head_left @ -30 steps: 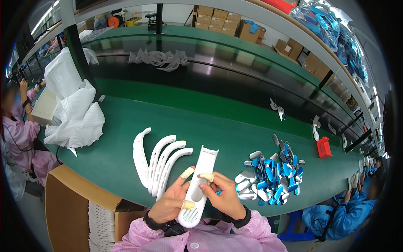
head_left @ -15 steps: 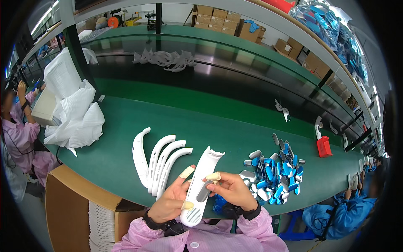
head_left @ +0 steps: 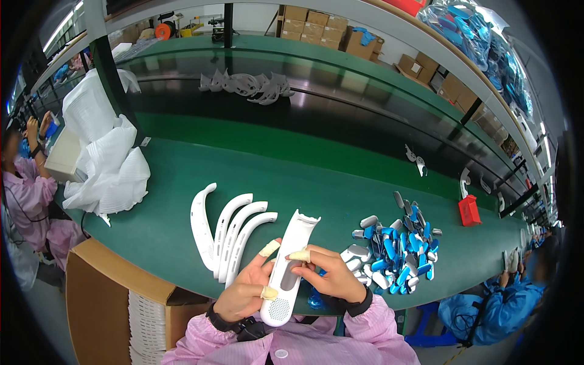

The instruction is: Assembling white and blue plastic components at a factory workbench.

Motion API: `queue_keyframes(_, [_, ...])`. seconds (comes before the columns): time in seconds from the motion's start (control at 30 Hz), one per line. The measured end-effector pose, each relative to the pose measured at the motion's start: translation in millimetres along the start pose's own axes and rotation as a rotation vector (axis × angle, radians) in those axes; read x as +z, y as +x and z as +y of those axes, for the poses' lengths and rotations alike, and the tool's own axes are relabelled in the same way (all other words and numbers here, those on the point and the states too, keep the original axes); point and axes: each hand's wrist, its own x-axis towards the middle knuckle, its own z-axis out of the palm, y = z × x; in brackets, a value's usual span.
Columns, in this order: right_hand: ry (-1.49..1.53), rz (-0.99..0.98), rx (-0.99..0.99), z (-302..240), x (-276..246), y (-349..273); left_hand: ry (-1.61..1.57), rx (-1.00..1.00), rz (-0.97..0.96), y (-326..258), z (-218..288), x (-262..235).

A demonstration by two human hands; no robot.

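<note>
A long white plastic housing [head_left: 301,232], with a dotted grille at its near end and a notched far end, lies tilted in my left hand [head_left: 246,292]. The fingers wrap its left side and the thumb rests by the grille. A grey oval cover piece [head_left: 289,277] lies flush along the middle of the housing. My right hand [head_left: 331,274] grips at its right edge with thumb and index finger, the fingertips partly hiding it. Pale finger cots sit on several fingertips. To the left, several curved white housings [head_left: 231,234] lie side by side on the green table.
A pile of blue and grey oval pieces [head_left: 398,252] lies right of my hands. Crumpled white wrapping [head_left: 115,164] stands at left, above a cardboard box [head_left: 112,261] of stacked white parts. A red bin [head_left: 469,211] sits at right. Beyond runs a dark conveyor [head_left: 340,115] carrying white parts [head_left: 249,85].
The grey oval piece, earlier tilted in my right fingers, now lies flat in the housing. My right hand has shifted slightly left and up. White parts on the conveyor have moved right.
</note>
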Motion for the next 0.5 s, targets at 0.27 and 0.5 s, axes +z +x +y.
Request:
queue_keyframes(0.27, [-0.268, 0.093, -0.067, -10, 12, -8, 0.259, 0.129, 0.073, -1, -14, 2])
queue_keyframes(0.5, [0.320, 0.362, 0.172, -11, 20, -6, 0.427, 0.201, 0.059, -5, -9, 5])
